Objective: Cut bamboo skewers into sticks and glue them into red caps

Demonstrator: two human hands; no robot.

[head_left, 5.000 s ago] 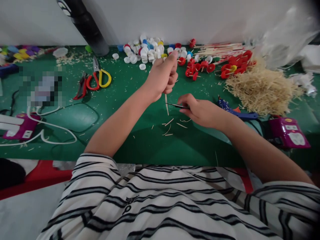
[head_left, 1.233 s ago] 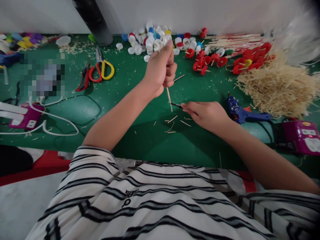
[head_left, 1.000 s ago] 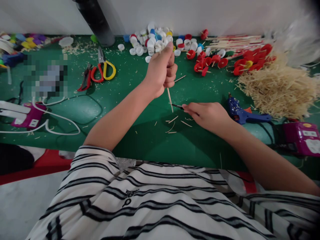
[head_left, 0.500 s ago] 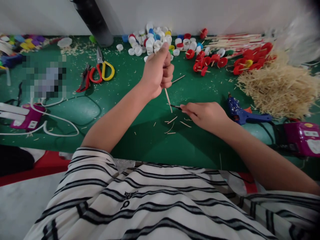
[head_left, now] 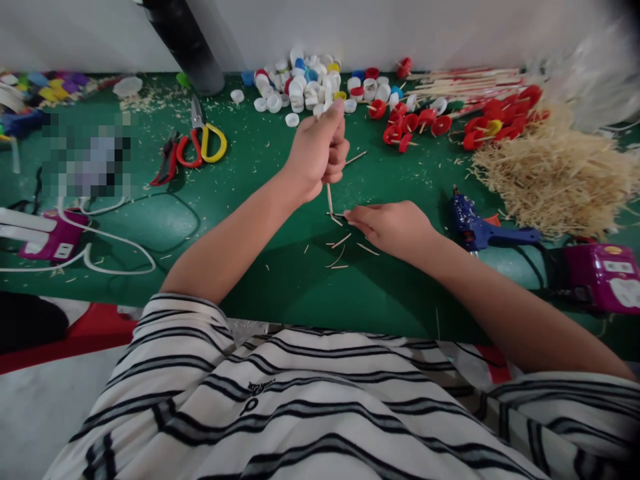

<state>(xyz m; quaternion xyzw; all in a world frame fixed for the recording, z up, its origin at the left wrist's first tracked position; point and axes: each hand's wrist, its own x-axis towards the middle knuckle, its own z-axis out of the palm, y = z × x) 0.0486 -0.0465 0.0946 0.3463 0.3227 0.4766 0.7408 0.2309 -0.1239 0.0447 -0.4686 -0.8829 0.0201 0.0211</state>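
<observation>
Gripping the thin pale wooden stick (head_left: 329,198) upright at frame centre, your left hand (head_left: 317,155) fists around it, steadying its lower end against the small dark blade (head_left: 339,216) pinched in your right hand (head_left: 393,227), over the green table mat (head_left: 280,280) where shavings collect.

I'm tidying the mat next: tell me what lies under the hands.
Under the left hand and right hand, a few thin wood slivers lie on the green mat. Whatever is beneath the right palm is covered.

A thin pale wooden stick (head_left: 329,197) points down, its tip (sharpened) meeting a dark blade (head_left: 341,215).
</observation>
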